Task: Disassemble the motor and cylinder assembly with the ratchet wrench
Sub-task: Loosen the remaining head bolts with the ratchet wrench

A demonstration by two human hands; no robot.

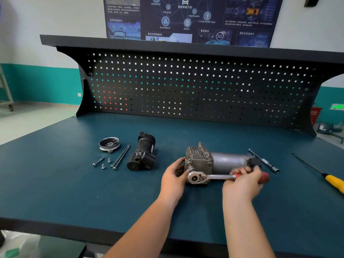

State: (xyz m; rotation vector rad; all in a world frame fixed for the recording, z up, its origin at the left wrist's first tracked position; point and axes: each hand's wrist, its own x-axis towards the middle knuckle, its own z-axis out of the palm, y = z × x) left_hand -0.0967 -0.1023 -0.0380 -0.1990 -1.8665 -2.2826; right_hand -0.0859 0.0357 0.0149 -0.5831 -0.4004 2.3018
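Right hand [245, 176] grips the ratchet wrench [214, 177] handle, head on a near-left bolt. Left hand [174, 174] cups the motor and cylinder assembly [216, 161], steadying its left end.

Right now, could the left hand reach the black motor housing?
Probably yes: the left hand holds the metal assembly, and only bare mat lies between it and the black motor housing.

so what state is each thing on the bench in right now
assembly, on its side, bolts in its end face
wrench, head at a corner bolt
left hand, holds the assembly's end
right hand, grips the wrench handle
black housing, detached, on its side
cap, off, open side up
long bolts, out, side by side
screws, out, loose
screwdriver, lying untouched
socket bar, lying untouched
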